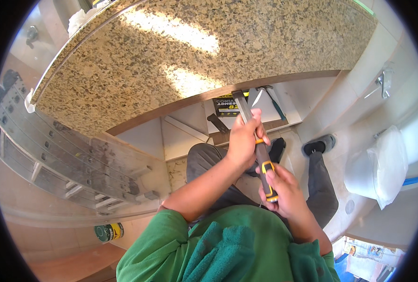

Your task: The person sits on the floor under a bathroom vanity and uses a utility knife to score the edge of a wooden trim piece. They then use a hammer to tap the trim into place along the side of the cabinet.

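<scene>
Both of my hands meet on one long, narrow tool [263, 152] with a dark handle marked in yellow and a flat grey-brown front part. My left hand [243, 141] is closed around its front part, just below the brown edge of the counter. Lower down, my right hand [286, 190] grips the yellow-marked handle. The tool's far end comes up to the counter edge; its exact kind is not clear. Beyond my hands, on a low white shelf, are a black-and-yellow can [226, 107], a hammer [278, 105] and a short dark tool [217, 123].
A speckled stone countertop [124, 70] curves overhead of the shelf. At left stands a metal ladder [54, 150], with a green-and-yellow can [109, 231] nearby. A bag-lined white bin [373, 169] is at right. My legs and shoes [319, 145] are below the counter.
</scene>
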A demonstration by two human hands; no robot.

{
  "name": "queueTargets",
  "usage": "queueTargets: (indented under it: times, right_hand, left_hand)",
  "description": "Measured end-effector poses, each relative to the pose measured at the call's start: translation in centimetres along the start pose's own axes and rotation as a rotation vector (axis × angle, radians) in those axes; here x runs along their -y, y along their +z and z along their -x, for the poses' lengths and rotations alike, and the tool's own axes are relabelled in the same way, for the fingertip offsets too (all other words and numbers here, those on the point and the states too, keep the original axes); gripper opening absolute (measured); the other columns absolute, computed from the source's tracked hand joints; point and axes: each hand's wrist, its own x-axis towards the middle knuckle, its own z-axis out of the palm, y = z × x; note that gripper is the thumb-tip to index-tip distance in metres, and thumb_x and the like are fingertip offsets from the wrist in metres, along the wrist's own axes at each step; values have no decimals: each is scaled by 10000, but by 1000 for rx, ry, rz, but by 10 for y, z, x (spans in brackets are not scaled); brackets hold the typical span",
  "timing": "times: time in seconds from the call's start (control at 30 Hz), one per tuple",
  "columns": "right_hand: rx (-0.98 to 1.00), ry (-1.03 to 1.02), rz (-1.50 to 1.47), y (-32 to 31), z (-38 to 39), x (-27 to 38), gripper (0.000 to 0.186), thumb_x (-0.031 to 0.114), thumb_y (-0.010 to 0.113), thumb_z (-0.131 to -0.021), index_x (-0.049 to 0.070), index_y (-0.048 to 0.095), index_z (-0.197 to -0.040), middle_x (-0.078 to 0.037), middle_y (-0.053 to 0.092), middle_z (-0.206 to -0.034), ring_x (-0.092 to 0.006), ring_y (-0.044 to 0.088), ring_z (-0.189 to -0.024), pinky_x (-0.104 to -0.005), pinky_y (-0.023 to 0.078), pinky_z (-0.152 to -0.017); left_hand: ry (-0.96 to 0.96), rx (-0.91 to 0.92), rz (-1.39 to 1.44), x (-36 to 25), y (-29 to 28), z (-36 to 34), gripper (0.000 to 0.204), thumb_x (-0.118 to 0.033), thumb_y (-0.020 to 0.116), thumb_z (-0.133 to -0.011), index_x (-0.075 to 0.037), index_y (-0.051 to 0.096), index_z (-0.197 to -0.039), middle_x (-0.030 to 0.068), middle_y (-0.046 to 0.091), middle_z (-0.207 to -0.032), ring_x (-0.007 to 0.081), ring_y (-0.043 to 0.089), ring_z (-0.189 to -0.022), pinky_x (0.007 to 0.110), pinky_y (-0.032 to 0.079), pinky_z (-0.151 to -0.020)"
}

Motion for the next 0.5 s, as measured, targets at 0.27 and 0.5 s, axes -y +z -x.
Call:
queueTargets:
  times: [0.27, 0.5]
  right_hand:
    - [-34, -36, -3, 11, -8, 7, 351, 371, 559, -1036, 44, 558, -1164, -98, 585, -637, -114, 439, -402, -248, 333, -388]
    - [-44, -22, 16, 19, -18, 12, 362, 376, 569, -1033, 44, 547, -1174, -81, 598, -671, -109, 461, -428, -249, 349, -405]
  left_hand:
    - [-26, 7, 88, -5, 1, -7, 241, -118, 499, -994, -32, 468, -1216, 48, 470, -690, 195, 508, -540, 376, 488, -530]
    - [-51, 11, 100, -16, -4, -15, 232, -139, 517, -1011, -41, 509, -1221, 21, 444, -653, 178, 506, -554, 380, 480, -572]
